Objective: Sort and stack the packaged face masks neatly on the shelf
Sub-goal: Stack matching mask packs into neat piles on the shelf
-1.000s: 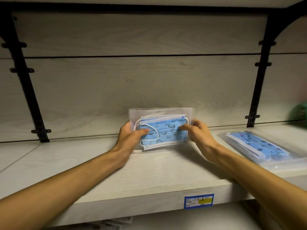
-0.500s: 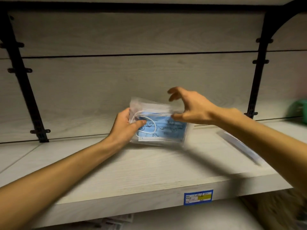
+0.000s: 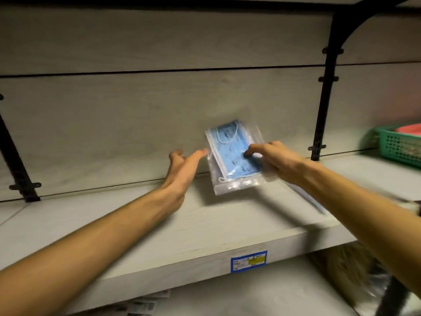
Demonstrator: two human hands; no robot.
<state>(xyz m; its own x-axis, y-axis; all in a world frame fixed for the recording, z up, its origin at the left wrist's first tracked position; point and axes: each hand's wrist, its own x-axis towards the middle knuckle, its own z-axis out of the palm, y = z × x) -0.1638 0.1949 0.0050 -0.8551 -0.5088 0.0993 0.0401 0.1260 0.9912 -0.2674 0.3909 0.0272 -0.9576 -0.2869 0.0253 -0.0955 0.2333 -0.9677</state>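
Two bare forearms come into the frame, one from the lower left corner and one from the right edge. Neither shows a sleeve, cuff, watch, bracelet or ring; the arms are uncovered up to the picture's border. The left hand [image 3: 182, 169] sits just left of centre, the right hand [image 3: 276, 158] just right of centre. Both are ungloved, with slim fingers and short nails. The right forearm is slightly blurred near the frame edge.
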